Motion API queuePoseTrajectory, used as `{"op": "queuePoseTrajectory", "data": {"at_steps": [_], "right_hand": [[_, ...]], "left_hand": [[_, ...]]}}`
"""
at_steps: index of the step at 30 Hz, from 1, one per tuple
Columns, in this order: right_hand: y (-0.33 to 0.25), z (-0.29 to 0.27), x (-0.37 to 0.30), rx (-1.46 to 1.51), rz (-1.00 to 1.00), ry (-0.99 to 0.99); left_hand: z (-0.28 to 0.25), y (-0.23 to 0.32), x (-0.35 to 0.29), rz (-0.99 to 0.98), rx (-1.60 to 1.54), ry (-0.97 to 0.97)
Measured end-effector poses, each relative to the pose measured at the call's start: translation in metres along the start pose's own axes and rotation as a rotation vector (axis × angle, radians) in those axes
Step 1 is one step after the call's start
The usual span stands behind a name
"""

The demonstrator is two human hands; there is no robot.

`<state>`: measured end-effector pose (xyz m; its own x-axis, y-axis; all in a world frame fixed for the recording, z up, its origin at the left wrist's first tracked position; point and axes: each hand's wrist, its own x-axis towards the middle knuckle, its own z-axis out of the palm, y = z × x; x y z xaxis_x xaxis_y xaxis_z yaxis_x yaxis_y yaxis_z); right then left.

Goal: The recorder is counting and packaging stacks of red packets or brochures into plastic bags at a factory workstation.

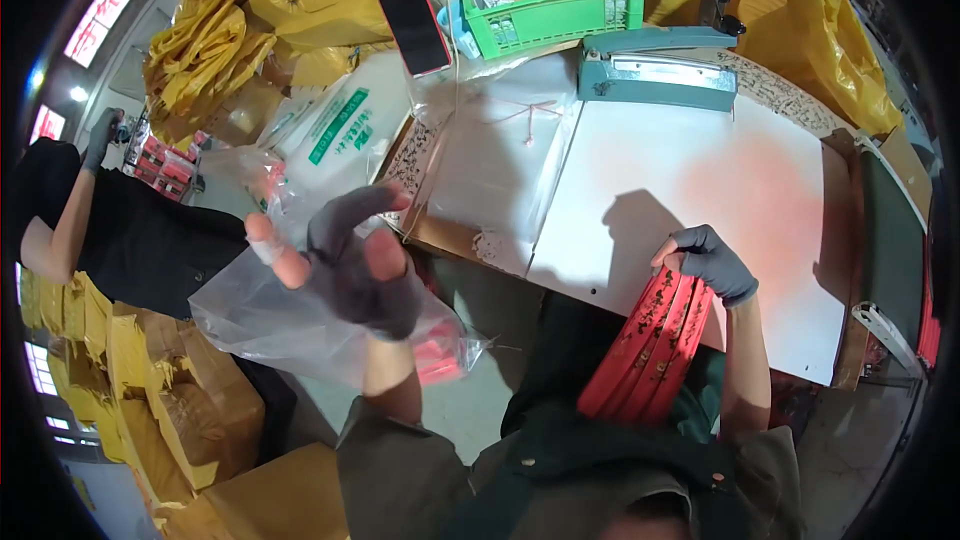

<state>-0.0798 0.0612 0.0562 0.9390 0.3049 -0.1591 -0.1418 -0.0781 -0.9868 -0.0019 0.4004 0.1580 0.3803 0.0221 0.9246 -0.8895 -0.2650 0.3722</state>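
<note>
My left hand (pixel 362 265), in a grey fingerless glove with pale tape on one finger, is raised with its fingers spread and nothing in them. Behind and below it hangs a large clear plastic bag (pixel 290 325) with some red material at its bottom; whether the hand touches it I cannot tell. My right hand (pixel 710 265), gloved the same way, pinches the top of a bunch of long red strips (pixel 650 350) with dark printed characters. They hang down over the table's near edge toward my lap.
A white board (pixel 630 190) covers the table, with a teal heat sealer (pixel 657 75) at its back. Clear plastic sleeves (pixel 490 160) lie beside it. Behind are a green crate (pixel 553 15) and a phone (pixel 415 28). Yellow-wrapped packages (pixel 180 390) and another person (pixel 120 230) are at left.
</note>
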Motion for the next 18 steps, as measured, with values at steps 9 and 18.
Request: {"op": "queuePoseTrajectory", "data": {"at_steps": [9,18], "right_hand": [[-0.008,0.008,0.021,-0.007,0.036,-0.017],[-0.008,0.015,0.009,0.041,0.066,-0.029]], "left_hand": [[0.01,-0.175,-0.062,-0.596,0.293,-0.922],[0.016,-0.204,-0.063,-0.566,0.376,-0.944]]}}
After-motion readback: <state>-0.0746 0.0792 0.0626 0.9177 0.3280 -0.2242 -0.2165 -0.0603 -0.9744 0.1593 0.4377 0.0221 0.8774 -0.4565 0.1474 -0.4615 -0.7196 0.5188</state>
